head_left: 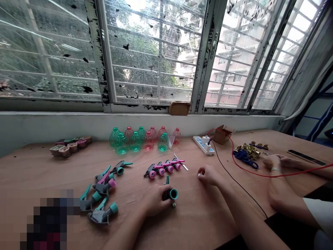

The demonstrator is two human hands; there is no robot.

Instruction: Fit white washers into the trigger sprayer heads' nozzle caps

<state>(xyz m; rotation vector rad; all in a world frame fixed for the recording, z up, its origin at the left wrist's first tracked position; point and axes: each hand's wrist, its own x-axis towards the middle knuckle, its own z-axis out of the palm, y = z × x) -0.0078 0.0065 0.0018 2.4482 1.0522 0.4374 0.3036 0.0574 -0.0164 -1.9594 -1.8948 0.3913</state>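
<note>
Teal-and-grey spray trigger head (pixel 169 195) sits tightly gripped in the left hand (pixel 153 200); at its three o'clock, the right hand (pixel 210 175) (fingers (pixel 204 172) curled shut) pinches a small white piece (pixel 199 175).

Assembly workshop: sprayer parts (pixel 163 167) lined on wooden bench (pixel 194 217).

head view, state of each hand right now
left hand: closed, holding a grey spray trigger head
right hand: closed, pinching a small white piece
</note>
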